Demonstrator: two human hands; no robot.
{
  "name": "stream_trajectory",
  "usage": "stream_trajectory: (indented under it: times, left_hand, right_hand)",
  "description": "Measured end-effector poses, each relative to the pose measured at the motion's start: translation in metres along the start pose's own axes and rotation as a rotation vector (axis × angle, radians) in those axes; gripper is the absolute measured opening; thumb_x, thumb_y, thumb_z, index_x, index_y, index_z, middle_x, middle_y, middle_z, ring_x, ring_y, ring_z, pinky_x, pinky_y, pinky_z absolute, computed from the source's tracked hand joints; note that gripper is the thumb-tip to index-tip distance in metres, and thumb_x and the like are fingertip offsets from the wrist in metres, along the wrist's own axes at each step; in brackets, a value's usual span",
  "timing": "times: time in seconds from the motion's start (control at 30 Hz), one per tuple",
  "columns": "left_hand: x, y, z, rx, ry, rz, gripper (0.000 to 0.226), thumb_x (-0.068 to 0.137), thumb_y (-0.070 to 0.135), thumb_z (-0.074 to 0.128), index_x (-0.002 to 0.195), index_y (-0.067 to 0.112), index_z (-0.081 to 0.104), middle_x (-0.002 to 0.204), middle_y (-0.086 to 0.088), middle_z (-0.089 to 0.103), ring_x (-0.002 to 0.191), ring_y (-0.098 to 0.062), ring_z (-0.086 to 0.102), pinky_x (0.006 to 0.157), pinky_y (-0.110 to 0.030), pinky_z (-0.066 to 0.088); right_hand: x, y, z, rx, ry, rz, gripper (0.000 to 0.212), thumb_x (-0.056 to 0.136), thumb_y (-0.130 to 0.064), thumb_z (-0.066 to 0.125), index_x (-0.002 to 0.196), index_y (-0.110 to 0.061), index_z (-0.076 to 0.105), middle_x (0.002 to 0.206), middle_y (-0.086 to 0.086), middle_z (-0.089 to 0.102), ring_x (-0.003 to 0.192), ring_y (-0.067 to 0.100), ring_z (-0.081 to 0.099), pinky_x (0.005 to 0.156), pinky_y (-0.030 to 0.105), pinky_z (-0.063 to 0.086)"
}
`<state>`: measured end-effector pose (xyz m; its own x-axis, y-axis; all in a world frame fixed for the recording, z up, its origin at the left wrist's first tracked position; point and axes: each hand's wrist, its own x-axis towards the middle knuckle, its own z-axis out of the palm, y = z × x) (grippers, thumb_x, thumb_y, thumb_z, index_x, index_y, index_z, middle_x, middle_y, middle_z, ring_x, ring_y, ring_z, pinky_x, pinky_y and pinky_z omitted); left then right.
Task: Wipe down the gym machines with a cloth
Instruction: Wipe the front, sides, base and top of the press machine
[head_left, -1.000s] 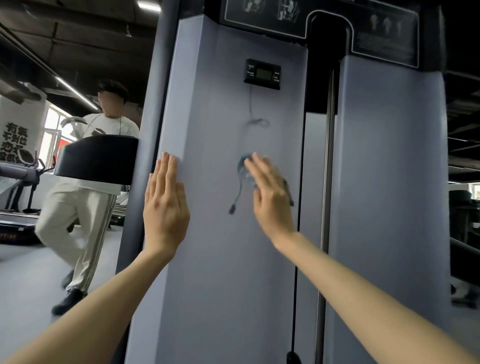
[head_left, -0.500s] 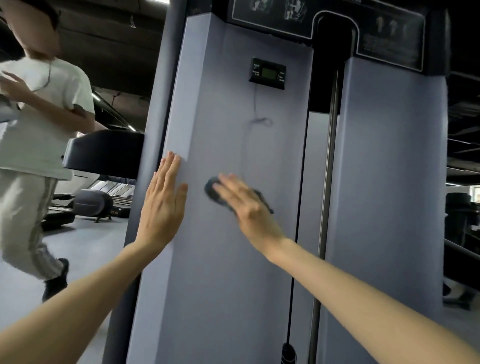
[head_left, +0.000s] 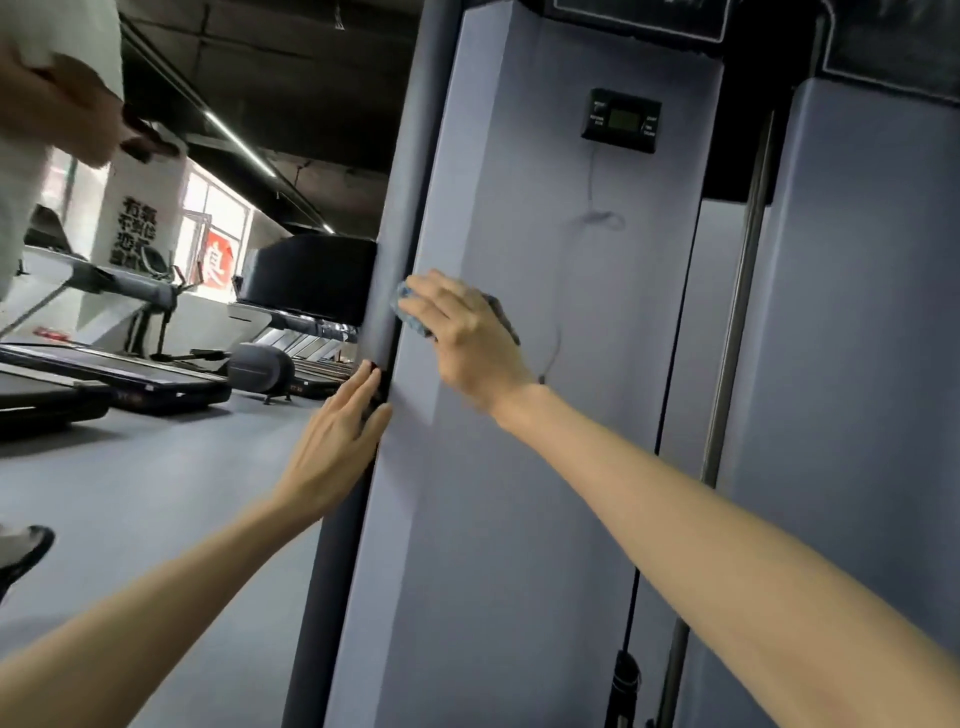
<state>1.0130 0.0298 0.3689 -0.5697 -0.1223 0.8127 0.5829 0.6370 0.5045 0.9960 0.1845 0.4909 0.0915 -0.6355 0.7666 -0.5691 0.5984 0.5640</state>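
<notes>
Your right hand (head_left: 467, 338) lies flat over the cloth (head_left: 409, 312), its fingers (head_left: 431, 299) nearly straight and slightly spread. They press the cloth against the grey-blue machine panel (head_left: 519, 493). The cloth's blue edge shows just past your fingertips at the panel's left edge, and a darker fold shows behind your knuckles. Your left hand (head_left: 337, 436) sits below and to the left, fingers (head_left: 363, 389) straight, close together and holding nothing, resting where the dark post (head_left: 332, 545) meets the panel. Well above your right fingers is a small display (head_left: 621, 120) with a thin wire (head_left: 597, 208) hanging from it. Beyond your left fingers stand treadmills (head_left: 130, 379) and another person (head_left: 47, 78).
</notes>
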Motion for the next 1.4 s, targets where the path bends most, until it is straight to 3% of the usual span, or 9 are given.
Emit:
stream_trajectory:
  times: [0.23, 0.47, 0.57, 0.73, 0.83, 0.97, 1.23, 1.3, 1.4]
  left_hand:
    - [-0.006, -0.001, -0.01, -0.05, -0.059, -0.039, 0.041, 0.106, 0.029, 0.037, 0.146, 0.025, 0.044, 0.154, 0.016, 0.026, 0.139, 0.002, 0.024, 0.109, -0.013, 0.018]
    - [-0.001, -0.007, -0.015, -0.192, -0.143, -0.138, 0.05, 0.104, 0.046, 0.033, 0.151, 0.028, 0.035, 0.152, 0.023, 0.027, 0.142, 0.004, 0.021, 0.111, -0.015, 0.015]
    - [0.0, -0.009, -0.016, -0.168, -0.149, -0.12, 0.051, 0.103, 0.047, 0.034, 0.15, 0.028, 0.037, 0.153, 0.021, 0.026, 0.144, 0.001, 0.02, 0.11, -0.016, 0.015]
    - [-0.004, -0.008, -0.013, -0.113, -0.119, -0.1, 0.049, 0.105, 0.042, 0.033, 0.15, 0.025, 0.038, 0.155, 0.018, 0.025, 0.137, 0.007, 0.02, 0.103, -0.003, 0.013]
    - [-0.005, -0.011, -0.01, -0.093, -0.096, -0.069, 0.063, 0.094, 0.047, 0.031, 0.149, 0.02, 0.039, 0.153, 0.019, 0.024, 0.138, 0.006, 0.02, 0.092, 0.01, 0.008]
    - [-0.006, -0.009, -0.006, -0.069, -0.077, -0.069, 0.069, 0.088, 0.052, 0.028, 0.151, 0.024, 0.036, 0.158, 0.017, 0.02, 0.143, -0.001, 0.02, 0.099, -0.002, 0.012]
    - [-0.011, 0.01, -0.003, 0.034, -0.085, -0.103, 0.08, 0.083, 0.063, 0.032, 0.155, 0.029, 0.024, 0.162, 0.014, 0.012, 0.145, -0.019, 0.029, 0.106, -0.032, 0.029]
    - [-0.012, 0.014, 0.0, 0.101, -0.114, -0.11, 0.09, 0.082, 0.069, 0.039, 0.157, 0.026, 0.015, 0.163, 0.012, 0.005, 0.148, -0.018, 0.021, 0.113, -0.035, 0.026]
    - [-0.015, 0.014, 0.008, 0.202, -0.143, -0.094, 0.1, 0.087, 0.065, 0.055, 0.157, 0.02, 0.001, 0.164, 0.006, -0.007, 0.151, -0.016, 0.008, 0.119, -0.038, 0.019]
  right_hand:
    - [-0.046, -0.01, 0.006, -0.056, -0.254, -0.343, 0.044, 0.087, -0.003, 0.038, 0.117, -0.009, 0.069, 0.128, 0.009, 0.063, 0.121, 0.029, 0.058, 0.099, 0.037, 0.041]
    - [-0.042, -0.018, 0.0, -0.014, -0.072, 0.004, 0.044, 0.084, -0.003, 0.045, 0.123, -0.008, 0.065, 0.133, 0.009, 0.059, 0.129, 0.03, 0.049, 0.107, 0.03, 0.03]
    - [-0.1, -0.047, 0.018, 0.046, -0.187, -0.175, 0.039, 0.092, -0.022, 0.052, 0.127, -0.009, 0.063, 0.137, 0.01, 0.057, 0.131, 0.029, 0.046, 0.115, 0.035, 0.024]
    - [-0.121, -0.048, 0.025, 0.052, -0.229, -0.465, 0.032, 0.101, -0.005, 0.042, 0.119, -0.012, 0.068, 0.131, 0.007, 0.062, 0.121, 0.027, 0.057, 0.099, 0.038, 0.046]
    - [-0.07, -0.01, 0.013, -0.038, -0.032, -0.226, 0.046, 0.095, 0.007, 0.035, 0.127, -0.011, 0.063, 0.135, 0.011, 0.059, 0.125, 0.03, 0.055, 0.099, 0.042, 0.047]
    - [-0.043, 0.013, -0.004, -0.001, 0.173, 0.257, 0.052, 0.083, 0.013, 0.049, 0.131, -0.005, 0.06, 0.139, 0.013, 0.055, 0.129, 0.031, 0.052, 0.104, 0.039, 0.045]
    - [-0.129, 0.006, -0.014, -0.045, -0.084, -0.3, 0.041, 0.1, 0.005, 0.036, 0.123, -0.008, 0.067, 0.135, 0.01, 0.059, 0.123, 0.026, 0.058, 0.1, 0.036, 0.047]
    - [-0.109, 0.025, -0.018, -0.088, -0.061, -0.218, 0.041, 0.097, -0.001, 0.035, 0.124, -0.008, 0.066, 0.134, 0.014, 0.059, 0.12, 0.028, 0.059, 0.097, 0.04, 0.047]
    - [-0.067, 0.049, -0.031, -0.06, 0.154, 0.29, 0.04, 0.091, -0.01, 0.045, 0.126, -0.01, 0.064, 0.128, 0.013, 0.059, 0.116, 0.019, 0.05, 0.089, 0.043, 0.052]
